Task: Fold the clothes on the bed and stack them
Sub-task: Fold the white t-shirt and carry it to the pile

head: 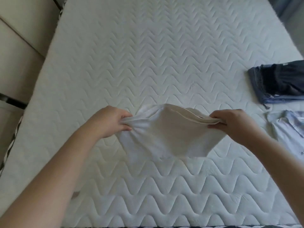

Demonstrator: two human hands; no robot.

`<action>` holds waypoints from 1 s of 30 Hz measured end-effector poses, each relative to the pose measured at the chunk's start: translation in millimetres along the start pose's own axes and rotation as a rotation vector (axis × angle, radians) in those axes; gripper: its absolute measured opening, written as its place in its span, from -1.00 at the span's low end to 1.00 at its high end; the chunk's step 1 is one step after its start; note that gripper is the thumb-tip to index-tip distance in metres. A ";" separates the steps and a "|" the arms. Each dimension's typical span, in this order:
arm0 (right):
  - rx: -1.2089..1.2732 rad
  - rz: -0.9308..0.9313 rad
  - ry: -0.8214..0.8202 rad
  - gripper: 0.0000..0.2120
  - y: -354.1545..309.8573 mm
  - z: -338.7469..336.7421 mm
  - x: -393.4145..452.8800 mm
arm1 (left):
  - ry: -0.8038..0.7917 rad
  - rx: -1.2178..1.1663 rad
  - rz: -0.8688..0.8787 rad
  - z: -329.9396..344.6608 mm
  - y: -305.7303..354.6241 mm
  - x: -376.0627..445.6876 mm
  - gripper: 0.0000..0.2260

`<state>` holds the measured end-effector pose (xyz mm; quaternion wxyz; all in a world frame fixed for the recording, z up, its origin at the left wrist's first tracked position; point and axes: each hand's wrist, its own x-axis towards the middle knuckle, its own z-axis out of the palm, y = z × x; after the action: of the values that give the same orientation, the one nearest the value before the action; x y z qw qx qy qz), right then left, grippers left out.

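A white garment (169, 134) hangs folded in several layers above the middle of the quilted white bed (148, 55). My left hand (110, 122) grips its left end, where the cloth bunches into pleats. My right hand (233, 124) pinches the right end, where the stacked edges show. The cloth sags between both hands, lifted off the mattress. At the right edge lies a stack of folded dark blue clothes (278, 83). Below it sits a pale blue patterned garment (289, 127), partly cut off by the frame.
Cream wall panels or cabinet fronts (19, 46) run along the bed's left side. A blue-grey cloth (286, 7) shows at the top right corner. A dark patterned border (9, 145) edges the mattress on the left and front.
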<state>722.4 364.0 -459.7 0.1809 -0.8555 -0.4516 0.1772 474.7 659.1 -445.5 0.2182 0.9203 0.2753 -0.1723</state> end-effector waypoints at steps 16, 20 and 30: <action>-0.214 -0.117 0.317 -0.57 42.5 147.3 -26.6 | 0.526 0.226 0.146 177.9 -43.8 -0.2 -0.65; -0.192 -0.047 0.021 -0.49 69.2 229.0 -77.6 | 0.266 0.102 0.050 283.3 -52.5 -26.4 -0.61; 0.161 0.543 0.085 -0.63 82.3 266.4 -98.5 | 0.399 -0.290 -0.315 310.7 -64.3 -20.7 -0.70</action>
<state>604.3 278.0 -716.8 0.2128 -0.9347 -0.1826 0.2184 359.7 544.3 -718.9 0.2596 0.8411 0.4740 0.0215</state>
